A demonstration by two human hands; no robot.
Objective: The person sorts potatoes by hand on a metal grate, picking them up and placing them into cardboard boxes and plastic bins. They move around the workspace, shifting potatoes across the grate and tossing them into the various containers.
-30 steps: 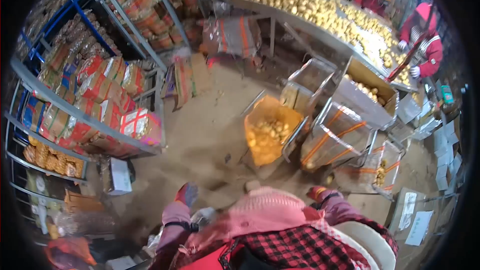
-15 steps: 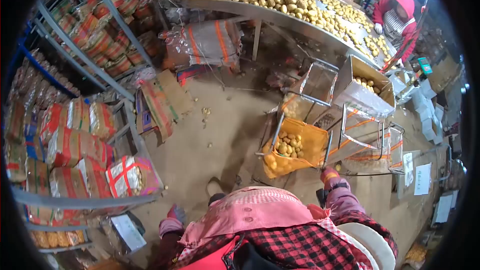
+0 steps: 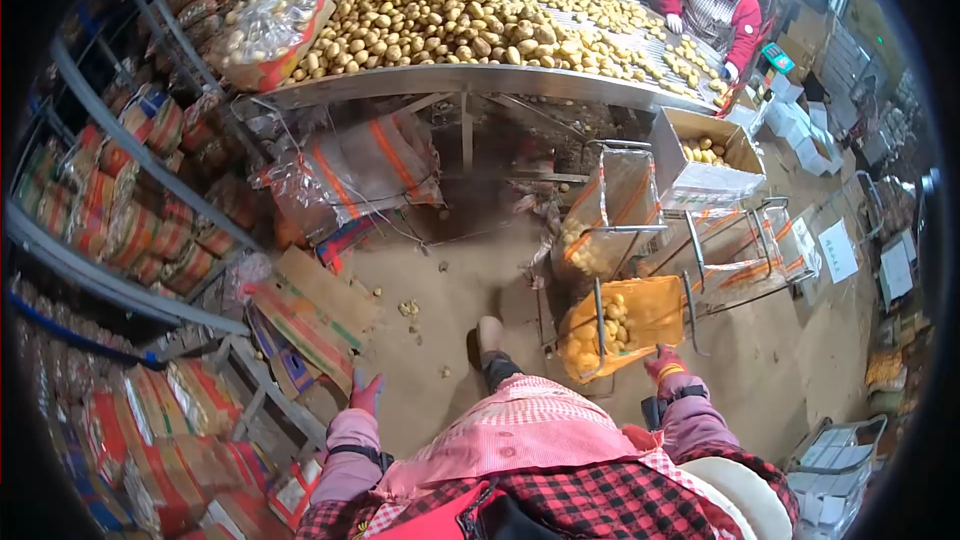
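My left hand (image 3: pixel 367 393), in a pinkish glove, hangs in the air at the left, its fingers apart and nothing in them. Beside it a flattened printed carton (image 3: pixel 310 305) leans against the rack. My right hand (image 3: pixel 664 364), gloved in red, is at the lower right corner of an orange mesh bag (image 3: pixel 655 312), fingertips loosely spread close to its edge. Metal bars of a stand (image 3: pixel 600 315) hold the bag's mouth wide. Potatoes (image 3: pixel 612 325) lie inside it.
Ahead, a metal sorting table (image 3: pixel 400 80) carries a heap of potatoes (image 3: pixel 450 25); a person (image 3: pixel 715 0) works at its right end. A white carton of potatoes (image 3: pixel 700 170) stands near clear bags on frames (image 3: pixel 725 255). Racks of filled sacks (image 3: pixel 150 200) line the left.
My view has shifted forward, bringing the sorting table lower in view. My left hand has risen and spread its fingers; a foot has stepped forward. My right hand stays beside the orange bag.
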